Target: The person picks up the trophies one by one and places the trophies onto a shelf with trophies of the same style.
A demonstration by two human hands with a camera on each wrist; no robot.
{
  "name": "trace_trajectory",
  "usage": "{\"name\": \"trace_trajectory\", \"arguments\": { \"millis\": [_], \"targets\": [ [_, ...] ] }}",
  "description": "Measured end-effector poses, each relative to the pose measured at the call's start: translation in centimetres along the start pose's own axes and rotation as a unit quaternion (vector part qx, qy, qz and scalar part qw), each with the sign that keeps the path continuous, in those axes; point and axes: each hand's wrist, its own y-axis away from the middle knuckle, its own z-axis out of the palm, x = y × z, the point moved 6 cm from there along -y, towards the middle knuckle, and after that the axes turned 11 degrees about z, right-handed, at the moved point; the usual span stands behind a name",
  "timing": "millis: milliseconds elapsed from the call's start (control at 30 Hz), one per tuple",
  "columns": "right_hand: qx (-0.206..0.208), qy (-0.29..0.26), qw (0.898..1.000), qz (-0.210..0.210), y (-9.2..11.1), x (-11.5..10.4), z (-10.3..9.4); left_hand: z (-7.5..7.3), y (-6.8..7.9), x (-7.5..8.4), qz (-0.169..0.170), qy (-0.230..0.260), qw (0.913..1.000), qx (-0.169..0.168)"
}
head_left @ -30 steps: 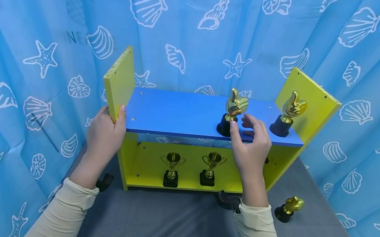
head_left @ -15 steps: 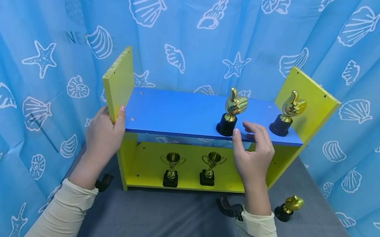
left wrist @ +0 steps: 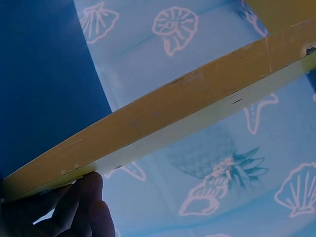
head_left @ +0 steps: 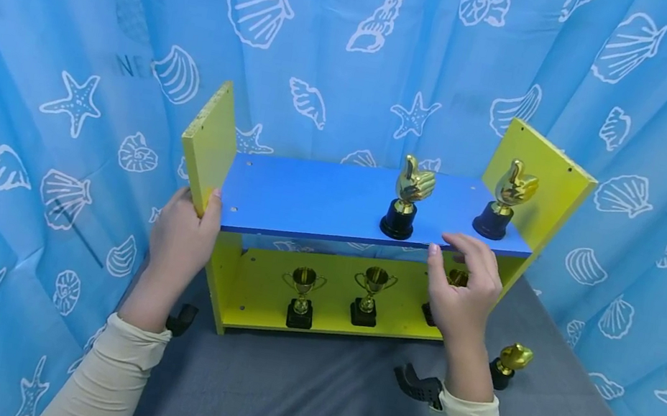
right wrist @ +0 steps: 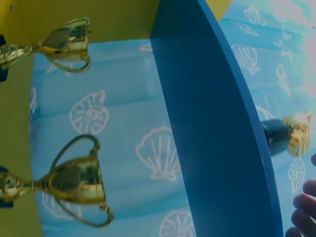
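Note:
A small shelf unit has yellow side panels and a blue upper board (head_left: 309, 197). My left hand (head_left: 180, 242) grips the front edge of the left yellow panel (head_left: 212, 145), thumb on its near face; the left wrist view shows fingers (left wrist: 89, 192) against it. Just below the blue board's front edge, my right hand (head_left: 465, 287) hovers with thumb and fingers apart, holding nothing. A gold thumbs-up trophy (head_left: 411, 184) stands upright on that board, left of the hand. Another thumbs-up trophy (head_left: 494, 219) stands near the right panel (head_left: 563, 179).
On the yellow lower board (head_left: 272, 264) stand two gold trophy cups, one left (head_left: 302, 298) and one middle (head_left: 367, 300); a third cup (head_left: 429, 315) is partly behind my right hand. Another gold trophy (head_left: 509, 359) stands on the grey cloth (head_left: 290, 397). A blue shell-patterned curtain (head_left: 335, 34) surrounds everything.
My right hand has drawn away from the middle thumbs-up trophy, moving right and down toward me. That trophy stays standing on the blue board. My left hand keeps its grip on the panel.

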Motion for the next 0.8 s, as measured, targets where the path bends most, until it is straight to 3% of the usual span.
{"name": "trace_trajectory", "arguments": {
  "millis": [300,800],
  "targets": [
    [0.002,0.037,0.999,0.02,0.6,5.7,-1.7,-0.1,0.0,0.0,0.001,0.0,1.0,0.0],
    [-0.009,0.075,0.996,0.043,1.3,7.2,-2.8,0.0,0.1,-0.3,0.001,0.001,0.9999,0.01]
  ]
}}
